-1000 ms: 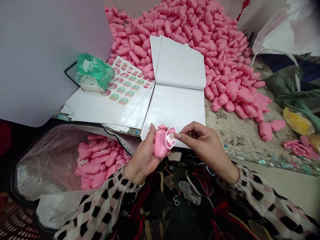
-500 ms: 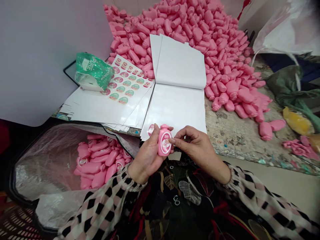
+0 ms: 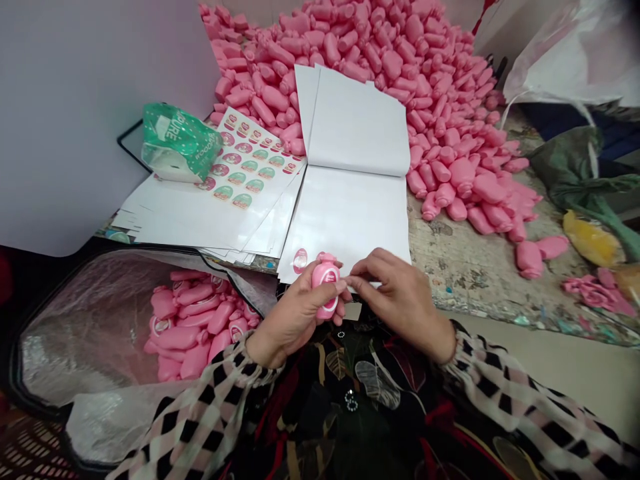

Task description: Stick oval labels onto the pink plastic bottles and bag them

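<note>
A heap of bottles (image 3: 393,63) was spread on the desk (image 3: 470,273), upper centre to right. Paper sheets (image 3: 350,207) were laid before it, with a packet (image 3: 180,137) on a label sheet (image 3: 250,170) to their left. More bottles (image 3: 187,337) were contained in a bag (image 3: 55,360), lower left; one bottle (image 3: 321,275) was held in the left grip (image 3: 290,317), lower centre.

The word "PURE" ran slantwise in white capitals on the green packet (image 3: 180,145) at 10 o'clock; other white letters beside it could not be made out. Print on the sticker sheet (image 3: 249,168), between 10 and 11 o'clock, and on the pink bottle (image 3: 318,275)'s partly covered label (image 3: 329,276), at 6 o'clock, was too small to read
</note>
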Motion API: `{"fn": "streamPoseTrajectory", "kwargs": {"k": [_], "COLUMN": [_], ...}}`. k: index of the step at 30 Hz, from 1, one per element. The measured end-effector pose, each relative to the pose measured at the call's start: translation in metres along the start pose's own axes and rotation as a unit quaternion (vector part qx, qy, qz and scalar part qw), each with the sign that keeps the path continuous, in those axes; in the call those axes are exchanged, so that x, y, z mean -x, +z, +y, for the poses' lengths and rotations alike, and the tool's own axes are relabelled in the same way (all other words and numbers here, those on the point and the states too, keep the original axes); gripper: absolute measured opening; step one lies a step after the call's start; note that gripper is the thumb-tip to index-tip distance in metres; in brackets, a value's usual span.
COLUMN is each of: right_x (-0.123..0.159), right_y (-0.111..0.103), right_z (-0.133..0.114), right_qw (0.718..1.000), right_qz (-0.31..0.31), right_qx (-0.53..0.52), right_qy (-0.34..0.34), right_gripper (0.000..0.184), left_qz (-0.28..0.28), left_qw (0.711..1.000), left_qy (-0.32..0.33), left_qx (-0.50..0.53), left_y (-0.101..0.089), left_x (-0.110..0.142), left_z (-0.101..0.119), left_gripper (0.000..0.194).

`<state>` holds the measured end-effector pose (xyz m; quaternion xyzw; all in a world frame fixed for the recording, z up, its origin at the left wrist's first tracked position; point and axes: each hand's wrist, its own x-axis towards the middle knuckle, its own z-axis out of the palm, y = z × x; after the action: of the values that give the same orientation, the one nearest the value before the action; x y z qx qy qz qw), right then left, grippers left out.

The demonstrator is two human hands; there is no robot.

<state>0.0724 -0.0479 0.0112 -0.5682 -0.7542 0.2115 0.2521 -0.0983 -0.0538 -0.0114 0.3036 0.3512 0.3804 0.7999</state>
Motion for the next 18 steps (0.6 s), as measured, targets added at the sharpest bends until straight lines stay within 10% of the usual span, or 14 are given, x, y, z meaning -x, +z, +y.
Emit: {"fn": "streamPoseTrajectory", "kwargs": {"k": [13,18], "right_x": [0.007,0.017], "right_y": [0.014,-0.034], "right_z": [0.020,0.089], "right_qw": [0.971,0.989], "right_qz": [-0.057,0.024], "right_qx": [-0.201,-0.033], "right_qy": [0.119,0.140], "right_gripper": [0.028,0.026], "left_qz": [-0.048,0.116], "left_qw": [0.993,0.987], "left_qy": [-0.101,-0.070], "left_qx": [0.030,-0.086], "left_y": [0.004,-0.028], "left_x": [0.011,0.041], "left_z": [0.002,0.025], "left_gripper": [0.040,0.034]}}
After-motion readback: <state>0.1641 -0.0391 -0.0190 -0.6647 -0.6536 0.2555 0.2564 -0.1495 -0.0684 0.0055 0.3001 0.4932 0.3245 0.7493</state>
